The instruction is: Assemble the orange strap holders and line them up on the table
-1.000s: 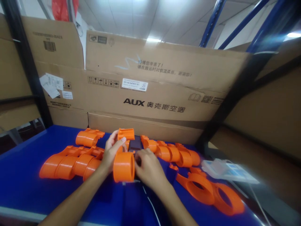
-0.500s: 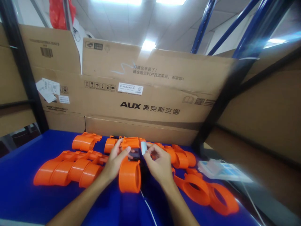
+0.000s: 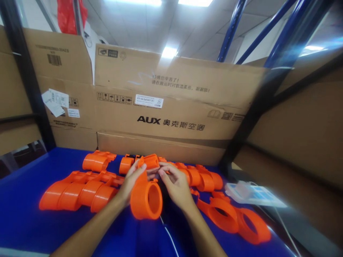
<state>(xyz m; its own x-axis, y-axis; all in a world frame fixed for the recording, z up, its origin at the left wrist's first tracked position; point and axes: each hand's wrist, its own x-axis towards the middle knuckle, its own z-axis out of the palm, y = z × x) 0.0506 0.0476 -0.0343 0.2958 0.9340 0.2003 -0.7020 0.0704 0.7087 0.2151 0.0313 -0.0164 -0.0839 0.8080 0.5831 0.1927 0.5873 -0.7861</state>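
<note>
Orange ring-ended plastic holder [image 3: 139,189]: probably light, stiff; best held by far end. Left grip [image 3: 130,182] clasps it; right grip [image 3: 176,185], hold unclear.

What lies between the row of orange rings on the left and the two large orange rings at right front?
In the head view, the left hand, gripping an orange ring-ended part, the right hand, and part of a white cable lie there.

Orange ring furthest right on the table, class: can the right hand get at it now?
Probably yes: between the right hand and the furthest-right ring, only low orange parts seem to intervene, leaving space above.
</note>
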